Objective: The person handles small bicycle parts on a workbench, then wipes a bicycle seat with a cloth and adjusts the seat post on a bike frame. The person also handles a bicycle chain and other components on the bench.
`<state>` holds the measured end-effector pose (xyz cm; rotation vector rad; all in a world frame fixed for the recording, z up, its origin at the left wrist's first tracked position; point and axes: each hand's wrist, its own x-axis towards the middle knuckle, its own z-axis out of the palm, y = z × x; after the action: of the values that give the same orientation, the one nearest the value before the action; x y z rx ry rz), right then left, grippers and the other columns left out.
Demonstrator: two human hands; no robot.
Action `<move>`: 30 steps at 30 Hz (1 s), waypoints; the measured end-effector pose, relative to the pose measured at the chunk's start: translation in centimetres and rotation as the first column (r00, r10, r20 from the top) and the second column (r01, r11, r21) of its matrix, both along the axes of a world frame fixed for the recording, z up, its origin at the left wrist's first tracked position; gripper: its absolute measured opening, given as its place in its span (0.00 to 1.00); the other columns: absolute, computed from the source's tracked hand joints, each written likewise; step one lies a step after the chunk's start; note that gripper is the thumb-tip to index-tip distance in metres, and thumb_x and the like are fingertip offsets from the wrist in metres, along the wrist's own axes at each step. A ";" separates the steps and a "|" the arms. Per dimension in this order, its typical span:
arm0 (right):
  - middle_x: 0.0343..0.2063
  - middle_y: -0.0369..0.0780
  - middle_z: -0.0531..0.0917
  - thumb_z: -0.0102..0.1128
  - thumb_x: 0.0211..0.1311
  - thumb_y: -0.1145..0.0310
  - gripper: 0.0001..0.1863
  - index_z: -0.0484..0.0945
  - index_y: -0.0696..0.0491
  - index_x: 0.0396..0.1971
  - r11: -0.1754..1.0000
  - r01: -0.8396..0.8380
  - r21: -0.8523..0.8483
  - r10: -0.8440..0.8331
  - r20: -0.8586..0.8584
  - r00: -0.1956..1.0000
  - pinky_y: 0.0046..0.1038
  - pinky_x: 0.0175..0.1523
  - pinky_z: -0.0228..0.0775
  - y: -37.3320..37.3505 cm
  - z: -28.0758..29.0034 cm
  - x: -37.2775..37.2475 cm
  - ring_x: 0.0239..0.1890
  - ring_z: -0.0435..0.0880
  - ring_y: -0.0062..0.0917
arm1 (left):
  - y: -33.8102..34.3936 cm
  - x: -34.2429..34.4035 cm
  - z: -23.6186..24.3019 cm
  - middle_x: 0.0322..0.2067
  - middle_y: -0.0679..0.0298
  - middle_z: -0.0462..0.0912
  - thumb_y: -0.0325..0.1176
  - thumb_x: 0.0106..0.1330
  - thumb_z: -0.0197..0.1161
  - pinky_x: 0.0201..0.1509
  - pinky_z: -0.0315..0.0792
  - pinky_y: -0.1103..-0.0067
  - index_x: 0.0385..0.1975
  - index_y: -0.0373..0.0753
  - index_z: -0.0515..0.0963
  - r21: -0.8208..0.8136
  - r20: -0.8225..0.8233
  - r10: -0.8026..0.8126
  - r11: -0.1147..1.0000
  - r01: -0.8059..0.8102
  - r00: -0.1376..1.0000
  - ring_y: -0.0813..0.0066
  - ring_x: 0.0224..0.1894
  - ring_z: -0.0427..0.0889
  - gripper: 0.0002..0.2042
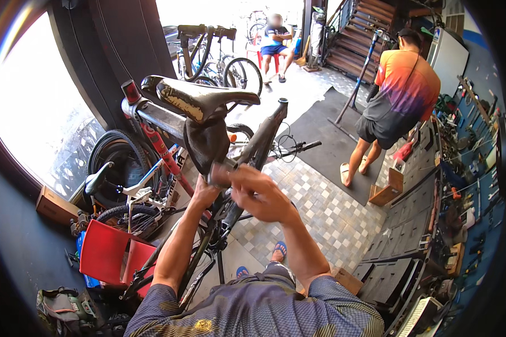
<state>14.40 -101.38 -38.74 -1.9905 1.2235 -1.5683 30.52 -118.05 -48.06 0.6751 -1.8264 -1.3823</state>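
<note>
A dark bicycle frame [264,132] stands upright before me, with a worn black saddle [208,101] whose covering is scuffed pale along one edge. Under the saddle hangs a black saddle bag [205,140]. My left hand [206,192] is raised at the bag's lower end beside the frame; it looks closed, though its fingers are largely hidden. Close by, my right hand [258,194] has its fingers curled in toward a small brownish, blurred thing [223,174] between the two hands. I cannot make out what that thing is.
A repair stand clamp arm [157,121] reaches in at left. Bicycles and a red chair [104,253] stand left. At right runs a tool wall [478,219] above dark drawers [399,224]. A person [407,78] stands on a mat; another person [276,45] sits far back.
</note>
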 end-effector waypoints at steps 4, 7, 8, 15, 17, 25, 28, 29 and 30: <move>0.29 0.29 0.78 0.57 0.68 0.80 0.20 0.85 0.55 0.58 0.996 -0.093 -0.004 0.087 0.389 0.917 0.21 0.35 0.70 -2.9 -4.3 -2.2 0.32 0.75 0.15 | -0.9 0.1 -0.2 0.43 0.65 0.87 0.38 0.67 0.73 0.50 0.77 0.74 0.48 0.37 0.85 -0.006 0.045 -0.068 0.998 0.069 0.997 0.78 0.43 0.82 0.15; 0.32 0.31 0.80 0.62 0.75 0.60 0.17 0.80 0.54 0.55 0.903 -0.055 0.427 -0.289 0.696 0.657 0.15 0.31 0.70 -5.7 -10.0 -4.9 0.31 0.77 0.11 | -1.2 0.2 -0.8 0.41 0.66 0.87 0.41 0.67 0.76 0.49 0.76 0.75 0.45 0.37 0.86 -0.137 0.215 0.026 0.991 0.004 0.976 0.77 0.43 0.82 0.15; 0.32 0.32 0.81 0.64 0.73 0.55 0.19 0.79 0.53 0.53 0.820 -0.009 0.573 -0.448 0.651 0.612 0.18 0.32 0.72 -7.1 -12.1 -4.9 0.31 0.79 0.12 | -1.3 0.1 -1.1 0.39 0.66 0.87 0.40 0.67 0.76 0.48 0.76 0.73 0.42 0.37 0.86 -0.256 0.225 0.123 0.965 -0.063 0.967 0.77 0.42 0.82 0.14; 0.34 0.38 0.86 0.70 0.68 0.47 0.21 0.82 0.52 0.42 0.784 -0.617 -0.066 -0.161 0.939 -0.305 0.33 0.38 0.78 -15.1 -20.7 -1.3 0.38 0.85 0.29 | -0.9 -1.8 -3.4 0.39 0.64 0.85 0.37 0.63 0.79 0.50 0.80 0.72 0.42 0.36 0.83 0.034 0.056 -0.043 0.999 0.041 0.997 0.74 0.48 0.82 0.16; 0.30 0.37 0.85 0.70 0.67 0.48 0.18 0.82 0.49 0.40 0.825 -0.542 -0.161 -0.182 0.833 -0.523 0.30 0.34 0.77 -16.4 -21.6 -1.7 0.33 0.83 0.28 | -1.1 -2.4 -3.9 0.37 0.67 0.86 0.35 0.63 0.79 0.50 0.79 0.74 0.42 0.36 0.83 0.116 0.163 -0.080 0.991 0.062 0.983 0.77 0.44 0.83 0.15; 0.20 0.29 0.77 0.69 0.65 0.56 0.11 0.78 0.45 0.30 0.838 -0.536 -0.100 -0.270 0.778 -0.567 0.28 0.32 0.75 -16.3 -24.2 -4.2 0.25 0.78 0.19 | -1.6 -4.8 -4.7 0.45 0.63 0.88 0.30 0.62 0.79 0.64 0.74 0.70 0.43 0.37 0.81 0.231 0.127 -0.190 0.960 0.157 0.974 0.70 0.55 0.82 0.14; 0.18 0.30 0.75 0.68 0.64 0.60 0.10 0.77 0.45 0.28 0.823 -0.562 -0.076 -0.289 0.797 -0.531 0.29 0.37 0.76 -15.6 -24.0 -5.5 0.24 0.76 0.19 | -0.6 -3.8 -3.3 0.55 0.61 0.83 0.36 0.62 0.80 0.67 0.72 0.70 0.56 0.38 0.79 0.175 0.253 -0.207 0.970 0.166 0.945 0.73 0.60 0.78 0.24; 0.18 0.30 0.75 0.68 0.63 0.60 0.10 0.77 0.45 0.28 0.821 -0.568 -0.059 -0.294 0.810 -0.508 0.30 0.38 0.76 -15.4 -23.9 -6.2 0.24 0.76 0.19 | -0.2 -3.3 -2.7 0.62 0.57 0.79 0.42 0.62 0.80 0.70 0.70 0.69 0.62 0.38 0.76 0.234 0.349 -0.223 0.961 0.146 0.910 0.67 0.64 0.76 0.31; 0.18 0.30 0.75 0.69 0.62 0.60 0.10 0.77 0.45 0.28 0.808 -0.582 -0.091 -0.273 0.818 -0.506 0.30 0.39 0.76 -15.3 -23.8 -7.0 0.24 0.76 0.20 | 0.4 -2.6 -2.1 0.63 0.56 0.78 0.44 0.62 0.79 0.70 0.70 0.69 0.64 0.38 0.75 0.182 0.460 -0.170 0.979 0.094 0.871 0.66 0.64 0.77 0.32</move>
<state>7.38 -116.69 -62.56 0.2917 0.1284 -1.5329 27.92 -117.66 -50.16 1.0628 -2.1927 -1.5593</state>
